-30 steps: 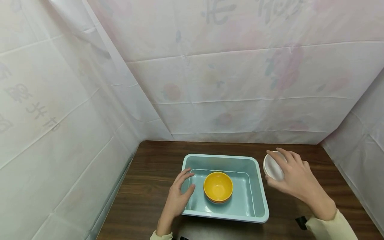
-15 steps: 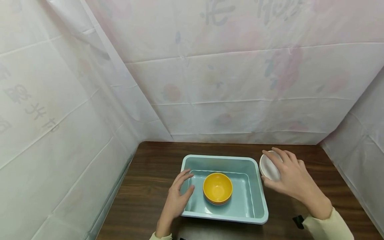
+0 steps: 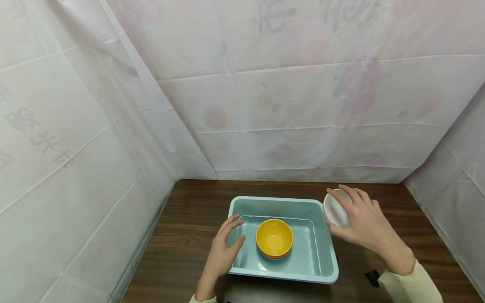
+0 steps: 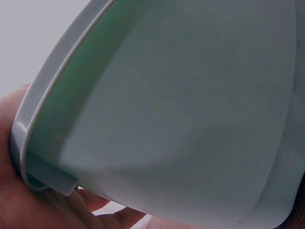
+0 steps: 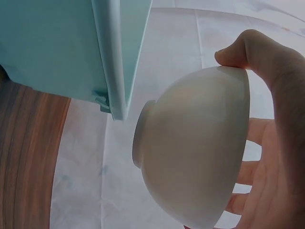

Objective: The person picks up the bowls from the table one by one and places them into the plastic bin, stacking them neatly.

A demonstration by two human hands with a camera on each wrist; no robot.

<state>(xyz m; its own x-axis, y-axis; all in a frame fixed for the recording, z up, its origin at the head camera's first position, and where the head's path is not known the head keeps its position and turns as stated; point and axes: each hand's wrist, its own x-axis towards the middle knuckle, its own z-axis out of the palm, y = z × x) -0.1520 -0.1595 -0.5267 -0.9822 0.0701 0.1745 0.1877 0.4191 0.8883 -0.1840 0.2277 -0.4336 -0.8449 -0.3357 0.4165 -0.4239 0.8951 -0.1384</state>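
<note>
A yellow bowl (image 3: 274, 237) sits upright inside a light blue plastic tub (image 3: 278, 198), with the edge of another bowl showing beneath it. My right hand (image 3: 369, 223) grips a white bowl (image 3: 333, 211) across its rim, close to the tub's upper right corner. In the right wrist view the white bowl (image 5: 195, 143) is tilted on its side, its foot facing the tub (image 5: 52, 47) and its mouth toward my palm. My left hand (image 3: 223, 251) is at the tub's left side, fingers and thumb spread apart. In the left wrist view the tub's wall (image 4: 181, 109) fills most of the frame.
The tub stands on a dark wooden table (image 3: 182, 227). Pale printed sheeting (image 3: 303, 97) hangs behind the table and along both sides. A small black patch (image 3: 372, 277) shows beside my right sleeve (image 3: 411, 284).
My right hand has moved left with the white bowl, from beside the tub to right at its edge. My left hand and the yellow bowl stay nearly where they were.
</note>
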